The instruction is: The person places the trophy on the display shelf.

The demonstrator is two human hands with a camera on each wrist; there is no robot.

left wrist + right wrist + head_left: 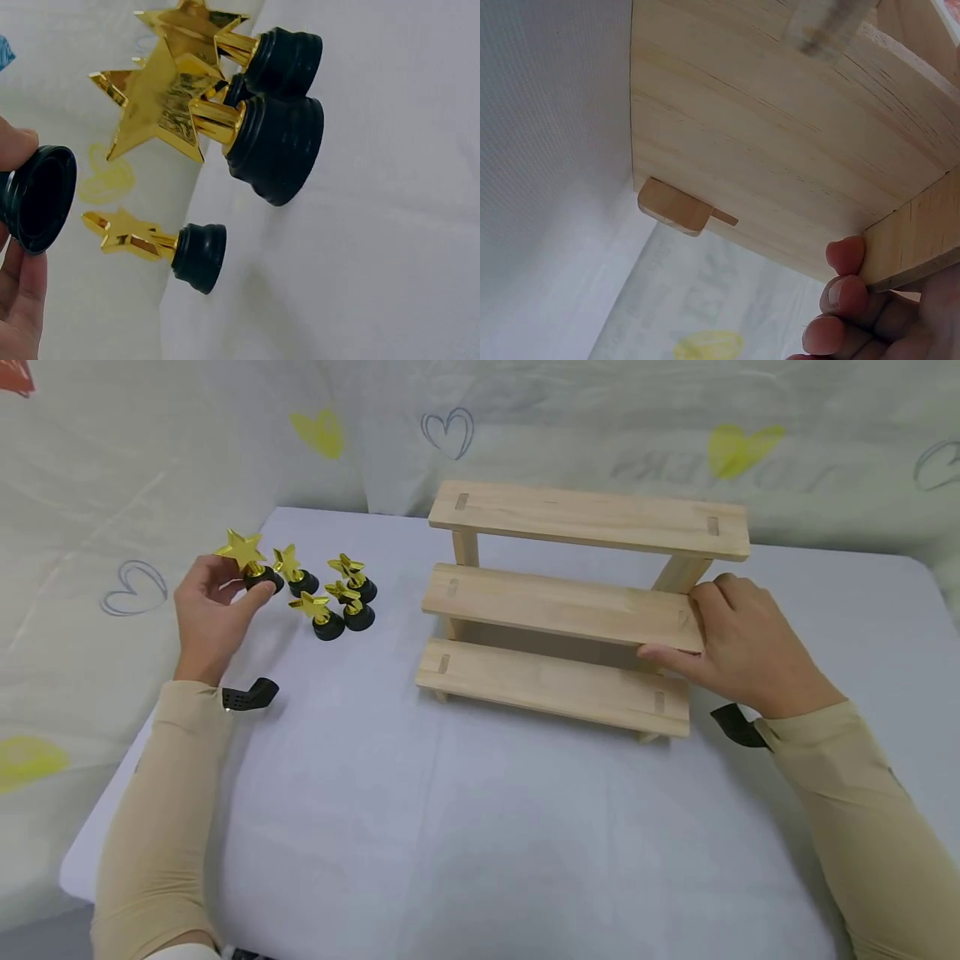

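My left hand (210,614) pinches a gold star trophy (242,550) by its black base, thumb on one side and fingers on the other. In the left wrist view the hollow underside of that base (46,199) faces the camera, tilted. Several similar star trophies (328,625) stand on black bases just to the right of this hand. My right hand (738,643) grips the right end of the middle board of a three-tier wooden shelf (555,602), thumb at the front edge. In the right wrist view its fingertips (847,296) curl around the board's end.
The shelf's top board (585,518) rises at the back and its lowest board (547,685) sits in front. A white cloth covers the table (450,827). Behind hangs a pale sheet (540,418) with drawn hearts.
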